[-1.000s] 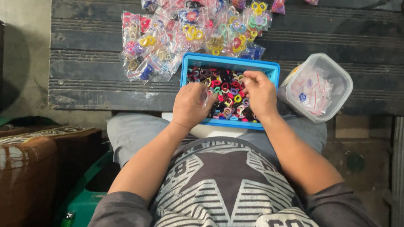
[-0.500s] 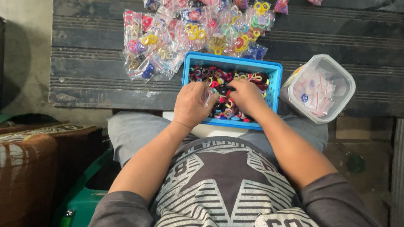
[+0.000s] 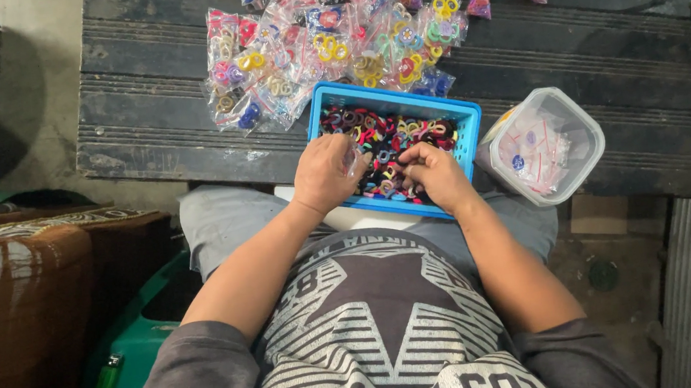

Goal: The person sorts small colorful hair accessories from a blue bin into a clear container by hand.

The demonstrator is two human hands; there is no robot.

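A blue plastic basket [image 3: 391, 101] rests on my lap against a dark wooden bench; it is full of small colourful hair rings [image 3: 390, 134]. My left hand [image 3: 324, 173] is over the basket's left side, curled round a small clear plastic bag [image 3: 353, 161]. My right hand [image 3: 436, 174] lies inside the basket on the right, its fingers pinched among the rings. What it grips is too small to tell.
A heap of small clear packets [image 3: 329, 37] filled with coloured rings lies on the dark slatted bench [image 3: 604, 47] beyond the basket. A clear square tub [image 3: 578, 122] holding empty little bags stands to the right. A brown cushion [image 3: 14, 297] is at my left.
My right hand has moved left and nearer inside the basket, towards my left hand. My left hand has stayed at the basket's left side with the bag.
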